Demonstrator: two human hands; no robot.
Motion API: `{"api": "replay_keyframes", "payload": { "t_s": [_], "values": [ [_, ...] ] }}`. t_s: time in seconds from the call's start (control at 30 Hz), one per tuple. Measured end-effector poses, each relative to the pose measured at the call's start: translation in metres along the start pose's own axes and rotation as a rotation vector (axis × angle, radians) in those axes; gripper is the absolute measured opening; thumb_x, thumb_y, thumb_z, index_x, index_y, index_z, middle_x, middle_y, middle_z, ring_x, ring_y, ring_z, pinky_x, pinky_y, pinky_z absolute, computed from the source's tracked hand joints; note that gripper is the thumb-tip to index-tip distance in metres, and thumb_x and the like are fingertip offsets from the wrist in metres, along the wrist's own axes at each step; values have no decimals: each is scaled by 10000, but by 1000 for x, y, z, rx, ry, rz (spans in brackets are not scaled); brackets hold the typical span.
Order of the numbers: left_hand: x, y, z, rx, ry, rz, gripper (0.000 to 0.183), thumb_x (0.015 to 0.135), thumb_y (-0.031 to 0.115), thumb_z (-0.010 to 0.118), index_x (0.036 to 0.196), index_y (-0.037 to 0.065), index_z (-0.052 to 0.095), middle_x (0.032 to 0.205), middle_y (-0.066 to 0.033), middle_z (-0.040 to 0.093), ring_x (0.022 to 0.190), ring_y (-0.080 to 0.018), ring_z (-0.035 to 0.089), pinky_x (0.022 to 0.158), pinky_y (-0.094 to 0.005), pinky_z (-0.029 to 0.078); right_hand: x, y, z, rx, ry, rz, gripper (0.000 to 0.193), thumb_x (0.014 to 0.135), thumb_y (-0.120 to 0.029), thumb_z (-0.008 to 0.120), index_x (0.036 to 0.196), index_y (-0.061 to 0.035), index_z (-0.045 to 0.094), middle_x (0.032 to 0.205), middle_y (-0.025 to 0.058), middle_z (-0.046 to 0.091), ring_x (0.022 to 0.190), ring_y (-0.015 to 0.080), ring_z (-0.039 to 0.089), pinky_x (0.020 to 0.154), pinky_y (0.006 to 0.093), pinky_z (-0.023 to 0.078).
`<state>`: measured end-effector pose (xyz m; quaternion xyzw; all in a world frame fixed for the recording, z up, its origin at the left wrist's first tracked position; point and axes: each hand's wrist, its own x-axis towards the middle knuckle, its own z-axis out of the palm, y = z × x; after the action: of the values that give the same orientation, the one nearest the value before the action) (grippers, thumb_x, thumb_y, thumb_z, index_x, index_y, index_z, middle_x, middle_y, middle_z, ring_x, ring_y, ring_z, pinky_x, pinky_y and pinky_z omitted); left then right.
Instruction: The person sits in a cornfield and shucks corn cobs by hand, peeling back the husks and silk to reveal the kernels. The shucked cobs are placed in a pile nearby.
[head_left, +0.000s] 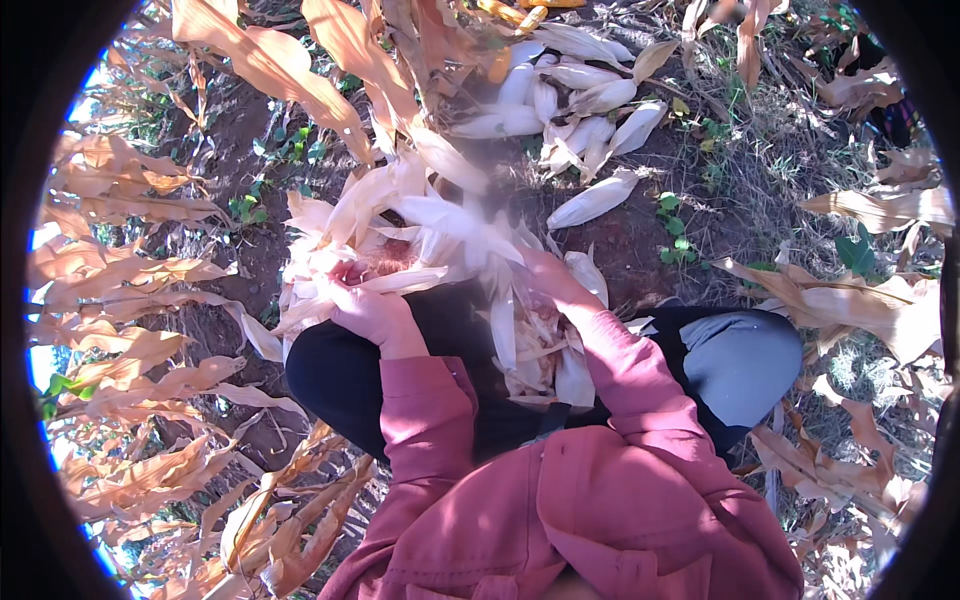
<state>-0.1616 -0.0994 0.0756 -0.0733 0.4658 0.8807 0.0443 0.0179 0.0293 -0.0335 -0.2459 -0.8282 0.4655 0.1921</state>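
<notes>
My left hand (372, 312) is closed, fingers bent round pale dry corn husks (318, 262) above my left knee. Brownish-red silk (392, 258) shows among the leaves just beyond the fingers; no bare cob can be made out there. To the right, my right hand (545, 272) reaches into more loose husk, its fingers smeared by motion and partly covered. A blurred pale husk leaf (455, 222) stretches between the two hands. Below the right hand, torn husks (535, 365) lie in a heap between my legs.
Beyond my hands lies a pile of ears in pale husks (585, 100), with one husked ear (592, 198) nearer me. Bare yellow cobs (505, 12) lie at the far edge. Dry corn stalks and leaves (130, 270) crowd the left; more dry leaves (880, 300) lie right.
</notes>
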Motion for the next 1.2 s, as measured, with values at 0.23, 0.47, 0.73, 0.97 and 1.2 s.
{"api": "replay_keyframes", "payload": {
  "t_s": [0.23,0.47,0.73,0.97,1.2],
  "values": [
    [-11,-29,-1,140,-305,-491,457,934,369,420,1221,13,431,1091,-143,548,1010,-258,533,882,-372,422,8,-45,-19,587,-425,405,346,946,-284,421,1137,-15,524,917,75,588,718,162,588,668,274,518],
    [-16,-21,5,51,-465,-524,506,912,338,488,1268,12,337,1015,-159,557,983,-267,550,881,-416,428,3,-58,-17,843,-682,573,441,935,-309,439,1216,31,453,1024,145,601,854,189,622,735,275,522],
    [-19,-16,3,44,-409,-311,290,873,194,573,1070,35,433,777,-36,458,678,-165,486,753,-382,471,4,-83,-11,940,-692,209,801,792,-557,572,1341,-44,294,1111,96,523,881,178,584,729,291,521],
    [-30,21,7,-56,-546,-341,204,886,268,555,889,88,458,722,-28,419,619,-152,436,639,-324,421,7,-78,6,574,-825,338,504,829,-394,605,1185,-56,489,743,-9,528,535,81,498,489,235,445],
    [-25,35,-1,-189,-586,-283,386,939,383,412,673,115,337,603,5,316,522,-111,321,541,-263,329,24,-58,21,780,-997,358,425,849,-376,579,1100,-40,508,763,-4,502,671,85,491,589,246,468]
  ]
}}
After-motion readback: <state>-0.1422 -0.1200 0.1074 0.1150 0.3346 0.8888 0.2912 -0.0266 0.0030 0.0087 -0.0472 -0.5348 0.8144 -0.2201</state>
